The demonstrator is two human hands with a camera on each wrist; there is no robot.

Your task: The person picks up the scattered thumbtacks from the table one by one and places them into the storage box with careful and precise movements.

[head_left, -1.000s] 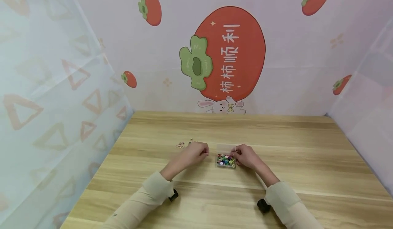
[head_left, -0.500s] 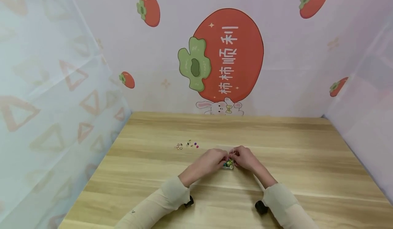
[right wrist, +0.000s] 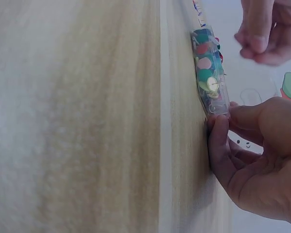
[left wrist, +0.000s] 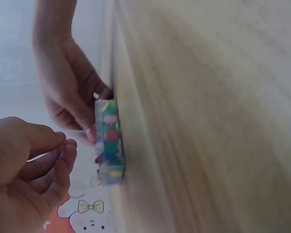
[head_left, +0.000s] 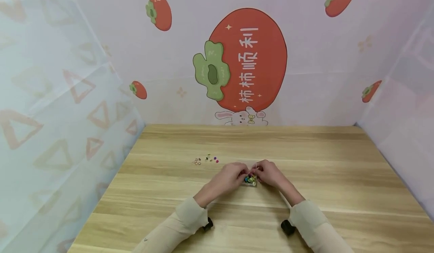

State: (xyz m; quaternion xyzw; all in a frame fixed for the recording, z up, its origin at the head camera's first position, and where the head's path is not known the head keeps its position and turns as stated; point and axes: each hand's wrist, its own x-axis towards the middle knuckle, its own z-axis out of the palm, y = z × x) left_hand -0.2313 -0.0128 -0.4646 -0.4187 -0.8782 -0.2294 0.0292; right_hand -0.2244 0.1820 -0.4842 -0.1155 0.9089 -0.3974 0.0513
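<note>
A small clear plastic box [right wrist: 218, 104] full of colourful thumbtacks [head_left: 251, 179] sits on the wooden table. My right hand [head_left: 270, 173] grips its right end, thumb and fingers at the corner in the right wrist view [right wrist: 257, 155]. Over the box's left part hovers my left hand [head_left: 232, 175], fingers curled and thumb tip meeting the fingertips. In the left wrist view that hand [left wrist: 34, 170] is just off the box's side; I cannot tell whether a tack is between its fingertips. Both hands partly hide the box in the head view.
Left of the box, several loose thumbtacks lie on the table [head_left: 305, 147], among them a purple one [head_left: 215, 158] and a pink one [head_left: 217, 161]. A cluster of gold-rimmed pieces [head_left: 196, 162] lies farther left. A printed wall covering [head_left: 305, 106] rises behind the table.
My left hand has moved right, from beside the loose tacks to over the box, uncovering the purple and pink ones. My right hand stays at the box's right end.
</note>
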